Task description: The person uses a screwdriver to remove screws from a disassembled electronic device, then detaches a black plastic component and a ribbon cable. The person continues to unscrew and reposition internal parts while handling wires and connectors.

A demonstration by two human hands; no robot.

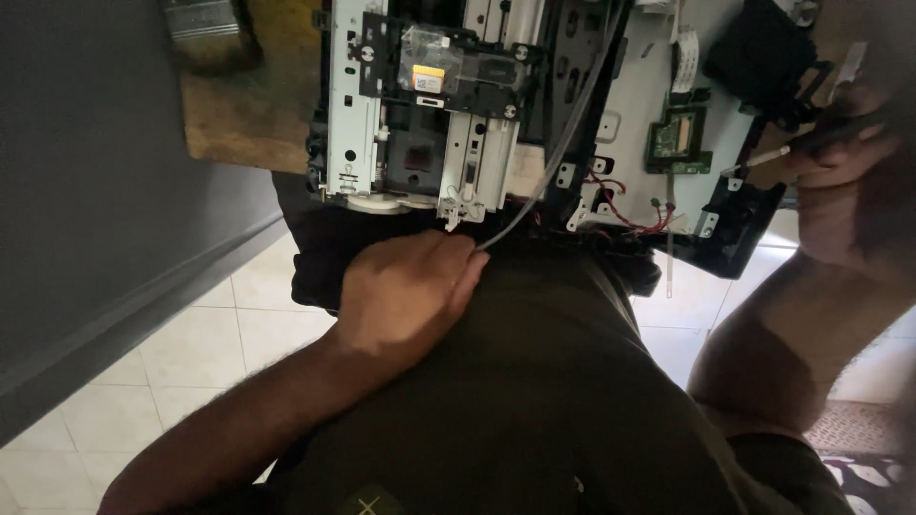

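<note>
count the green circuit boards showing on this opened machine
1. The green circuit board sits on the right side of the opened machine, just left of the right hand and far from the left hand. More could be hidden under the metal frame.

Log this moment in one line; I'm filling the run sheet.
left hand: pinching grey cable at opened printer edge | right hand: holding screwdriver beside green circuit board

I count one opened grey metal printer chassis (420, 105), one small green circuit board (679, 141), one thin grey cable (563, 143), and my two hands (405, 296) (844, 153).
</note>
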